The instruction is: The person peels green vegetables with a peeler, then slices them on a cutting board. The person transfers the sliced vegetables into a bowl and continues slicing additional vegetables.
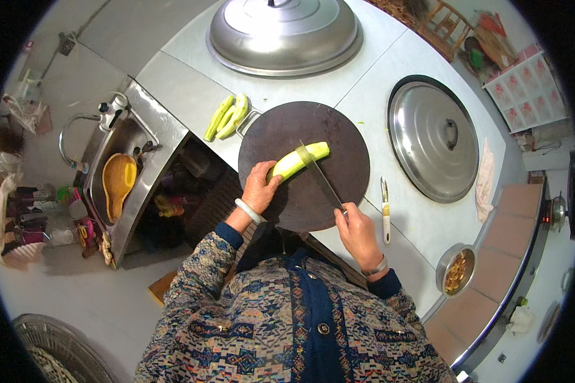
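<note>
A round dark chopping board (pixel 316 201) lies on the white tiled counter before me. On it rests a peeled pale-green gourd (pixel 290 164), slanting from lower left to upper right. My left hand (pixel 260 187) grips its lower left end. In my right hand (pixel 358 233) is the handle of a kitchen knife (pixel 327 181), whose blade reaches up and left to the gourd's right part. Whether the blade has gone into the flesh cannot be told. Several more peeled gourds (pixel 226 116) lie beside the board at its upper left. A peeler (pixel 385 210) lies to the board's right.
A large domed metal lid (pixel 285 45) stands at the back, and a round metal lid (pixel 431 143) at the right. A metal bowl with brownish pieces (pixel 443 268) sits at the lower right. At left, a steel sink (pixel 146 210) holds a yellow gourd-shaped ladle (pixel 119 179) below a faucet (pixel 112 112).
</note>
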The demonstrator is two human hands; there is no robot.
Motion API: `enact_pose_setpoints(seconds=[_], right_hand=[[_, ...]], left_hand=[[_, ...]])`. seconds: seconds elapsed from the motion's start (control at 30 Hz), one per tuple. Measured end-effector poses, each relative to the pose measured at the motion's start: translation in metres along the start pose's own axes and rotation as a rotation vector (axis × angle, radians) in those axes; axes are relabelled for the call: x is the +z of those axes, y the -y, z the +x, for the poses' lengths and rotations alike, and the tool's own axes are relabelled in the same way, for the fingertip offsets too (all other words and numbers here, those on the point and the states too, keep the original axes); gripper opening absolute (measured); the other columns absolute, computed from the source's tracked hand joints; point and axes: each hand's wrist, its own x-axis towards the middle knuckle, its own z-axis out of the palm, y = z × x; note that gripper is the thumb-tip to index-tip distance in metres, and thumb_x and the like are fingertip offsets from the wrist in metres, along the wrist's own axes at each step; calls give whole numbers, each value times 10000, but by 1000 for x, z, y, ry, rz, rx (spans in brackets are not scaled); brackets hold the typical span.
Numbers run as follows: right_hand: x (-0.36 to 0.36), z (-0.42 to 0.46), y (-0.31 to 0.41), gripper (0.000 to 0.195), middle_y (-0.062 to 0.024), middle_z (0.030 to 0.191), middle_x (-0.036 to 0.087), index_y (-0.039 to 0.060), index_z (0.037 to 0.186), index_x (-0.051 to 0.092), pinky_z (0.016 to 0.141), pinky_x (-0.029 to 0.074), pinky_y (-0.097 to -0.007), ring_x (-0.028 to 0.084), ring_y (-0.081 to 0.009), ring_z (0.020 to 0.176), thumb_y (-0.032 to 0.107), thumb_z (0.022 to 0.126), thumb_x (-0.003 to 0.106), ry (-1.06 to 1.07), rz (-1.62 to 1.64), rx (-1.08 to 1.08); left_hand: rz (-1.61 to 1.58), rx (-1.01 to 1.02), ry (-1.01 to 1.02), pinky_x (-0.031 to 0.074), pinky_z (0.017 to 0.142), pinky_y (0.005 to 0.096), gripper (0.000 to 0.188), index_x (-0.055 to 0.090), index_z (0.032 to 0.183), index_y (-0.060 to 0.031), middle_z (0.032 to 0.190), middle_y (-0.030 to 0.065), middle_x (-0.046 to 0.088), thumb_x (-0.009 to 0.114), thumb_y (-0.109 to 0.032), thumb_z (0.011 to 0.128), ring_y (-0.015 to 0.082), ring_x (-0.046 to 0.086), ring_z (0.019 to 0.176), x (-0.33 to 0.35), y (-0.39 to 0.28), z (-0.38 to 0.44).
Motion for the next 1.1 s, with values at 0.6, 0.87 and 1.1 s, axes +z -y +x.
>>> enact_pose_setpoints(seconds=[0.6, 0.87, 1.1], right_hand=[[-2, 4, -10, 165, -203, 773, 665, 30, 985, 585, 584, 495, -483, 658, -415, 712, 174, 948, 655, 49, -46, 36], [-1, 0, 1, 152, -198, 786, 660, 44, 988, 584, 594, 490, -486, 649, -419, 729, 177, 954, 649, 88, -30, 54], [-1, -1, 7, 147, -193, 774, 650, 46, 987, 579, 588, 481, -492, 643, -415, 718, 172, 956, 649, 94, -14, 30]], left_hand=[[-525, -297, -7, 488, 963, 298, 277, 664, 1192, 44, 1141, 102, 709, 539, -94, 987, 179, 647, 1058, -8, 26, -4], [-617, -334, 3, 501, 950, 293, 267, 654, 1200, 40, 1134, 104, 706, 525, -79, 998, 178, 655, 1050, -5, 31, -2], [-632, -311, 18, 505, 947, 293, 254, 657, 1189, 36, 1124, 105, 706, 518, -70, 1005, 177, 657, 1036, -2, 41, -3]])
